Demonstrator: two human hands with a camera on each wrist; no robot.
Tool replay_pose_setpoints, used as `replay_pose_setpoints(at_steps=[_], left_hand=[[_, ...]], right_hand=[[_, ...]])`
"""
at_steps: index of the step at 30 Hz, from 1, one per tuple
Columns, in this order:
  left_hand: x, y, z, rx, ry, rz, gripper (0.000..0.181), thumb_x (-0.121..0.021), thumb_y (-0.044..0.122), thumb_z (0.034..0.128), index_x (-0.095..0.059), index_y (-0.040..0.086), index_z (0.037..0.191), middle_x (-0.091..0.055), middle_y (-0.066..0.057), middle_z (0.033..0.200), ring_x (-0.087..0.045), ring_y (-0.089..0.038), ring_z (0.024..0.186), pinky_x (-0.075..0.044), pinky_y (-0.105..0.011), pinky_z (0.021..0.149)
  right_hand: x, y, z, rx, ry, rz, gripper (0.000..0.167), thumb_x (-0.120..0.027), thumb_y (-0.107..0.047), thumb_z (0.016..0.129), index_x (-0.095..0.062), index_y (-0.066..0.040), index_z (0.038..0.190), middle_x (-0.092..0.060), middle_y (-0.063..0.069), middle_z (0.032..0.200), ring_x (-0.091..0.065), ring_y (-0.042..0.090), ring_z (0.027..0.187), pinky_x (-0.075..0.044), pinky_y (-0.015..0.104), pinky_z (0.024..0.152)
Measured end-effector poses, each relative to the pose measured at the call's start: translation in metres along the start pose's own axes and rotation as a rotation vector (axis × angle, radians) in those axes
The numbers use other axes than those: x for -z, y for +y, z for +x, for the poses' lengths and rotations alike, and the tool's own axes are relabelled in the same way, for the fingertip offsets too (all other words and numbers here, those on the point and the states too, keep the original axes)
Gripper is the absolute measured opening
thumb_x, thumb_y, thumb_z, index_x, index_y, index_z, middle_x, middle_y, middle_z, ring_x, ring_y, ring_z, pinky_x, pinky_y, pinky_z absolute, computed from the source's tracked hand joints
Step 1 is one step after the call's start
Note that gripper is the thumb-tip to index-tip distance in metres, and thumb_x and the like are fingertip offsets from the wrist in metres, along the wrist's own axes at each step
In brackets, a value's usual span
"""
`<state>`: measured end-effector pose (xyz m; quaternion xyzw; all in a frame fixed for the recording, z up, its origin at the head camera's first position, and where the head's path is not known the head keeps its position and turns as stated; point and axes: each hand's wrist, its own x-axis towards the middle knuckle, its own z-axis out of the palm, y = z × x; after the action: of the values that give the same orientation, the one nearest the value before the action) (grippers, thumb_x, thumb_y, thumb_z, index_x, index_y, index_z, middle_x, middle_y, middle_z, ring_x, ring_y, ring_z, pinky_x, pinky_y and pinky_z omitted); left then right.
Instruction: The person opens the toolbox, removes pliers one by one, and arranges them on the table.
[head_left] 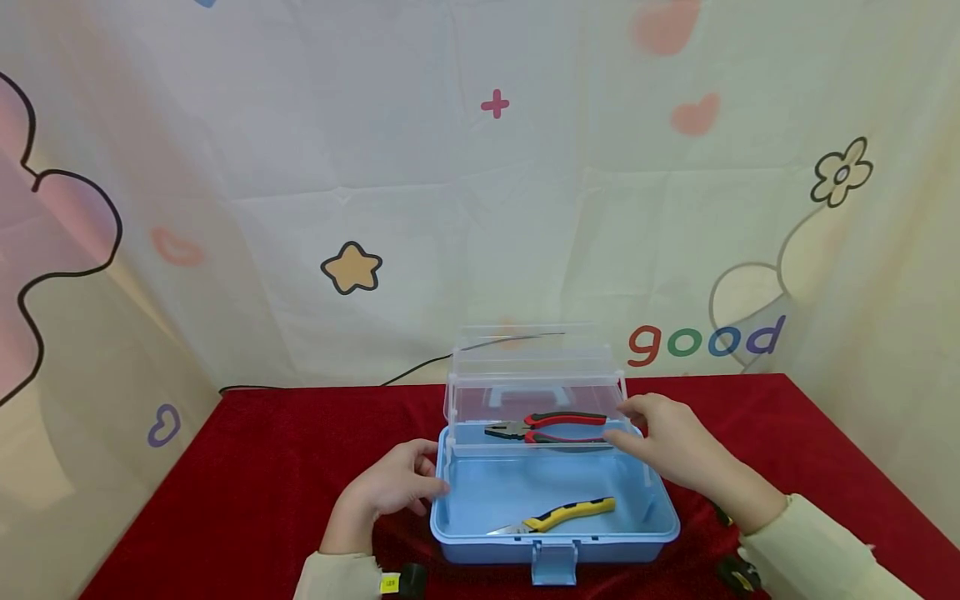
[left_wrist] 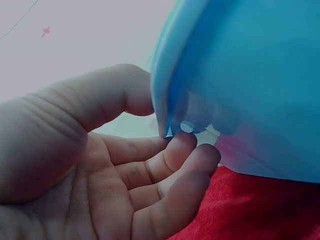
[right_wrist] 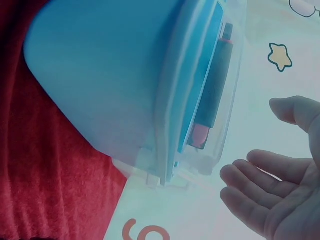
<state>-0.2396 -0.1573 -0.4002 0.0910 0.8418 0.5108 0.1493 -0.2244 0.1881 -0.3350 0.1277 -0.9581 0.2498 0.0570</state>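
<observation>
In the head view a blue toolbox (head_left: 555,550) stands with its clear lid (head_left: 536,358) raised. Red-and-black pliers (head_left: 566,419) lie in the clear upper tray; yellow-handled pliers (head_left: 573,512) lie in the box's bottom. My left hand (head_left: 393,483) holds the box's left rim, its thumb on the edge and fingers below, as the left wrist view shows of the hand (left_wrist: 125,165) and box (left_wrist: 265,100). Beside the tray's right end is my right hand (head_left: 675,437); in the right wrist view that hand (right_wrist: 280,175) has relaxed, spread fingers and holds nothing, apart from the tray (right_wrist: 225,110).
A red cloth (head_left: 300,450) covers the table under the box. Behind it hangs a pale printed curtain (head_left: 405,167). A thin black cable (head_left: 420,365) runs behind the box at the table's back edge.
</observation>
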Motion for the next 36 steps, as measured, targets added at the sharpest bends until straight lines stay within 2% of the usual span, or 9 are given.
replay_pose_setpoints(at_steps=[9, 14, 28, 36], left_hand=[[0.0, 0.0, -0.002, -0.002, -0.008, -0.012, 0.063, -0.071, 0.01, 0.0778, -0.044, -0.006, 0.132, -0.059, -0.01, 0.084, -0.061, -0.019, 0.068, -0.059, -0.036, 0.061], [0.0, 0.001, -0.002, -0.005, -0.011, -0.018, 0.061, -0.071, 0.01, 0.0781, -0.044, -0.006, 0.131, -0.058, -0.01, 0.084, -0.061, -0.019, 0.069, -0.059, -0.036, 0.061], [0.0, 0.001, -0.002, -0.001, -0.009, -0.017, 0.061, -0.071, 0.01, 0.0777, -0.045, -0.005, 0.131, -0.058, -0.01, 0.084, -0.06, -0.019, 0.07, -0.058, -0.036, 0.061], [0.0, 0.003, -0.003, 0.004, -0.004, -0.006, 0.062, -0.072, 0.01, 0.077, -0.045, -0.005, 0.131, -0.058, -0.01, 0.084, -0.06, -0.019, 0.07, -0.058, -0.035, 0.061]], right_hand=[[-0.008, -0.003, 0.007, 0.036, -0.058, -0.019, 0.059, -0.071, -0.032, 0.082, -0.054, 0.0, 0.128, -0.057, 0.022, 0.125, -0.056, 0.04, 0.113, -0.055, 0.049, 0.082], [-0.012, -0.003, 0.011, 0.041, -0.102, -0.032, 0.06, -0.07, -0.033, 0.083, -0.053, -0.001, 0.13, -0.054, 0.022, 0.13, -0.053, 0.04, 0.118, -0.052, 0.053, 0.087], [-0.021, -0.007, 0.022, 0.04, -0.198, -0.106, 0.061, -0.067, -0.041, 0.083, -0.056, -0.001, 0.128, -0.059, 0.018, 0.126, -0.056, 0.036, 0.114, -0.051, 0.052, 0.09], [-0.022, -0.009, 0.026, 0.062, -0.201, -0.144, 0.054, -0.065, -0.038, 0.086, -0.059, 0.0, 0.125, -0.061, 0.018, 0.122, -0.057, 0.034, 0.111, -0.051, 0.051, 0.09]])
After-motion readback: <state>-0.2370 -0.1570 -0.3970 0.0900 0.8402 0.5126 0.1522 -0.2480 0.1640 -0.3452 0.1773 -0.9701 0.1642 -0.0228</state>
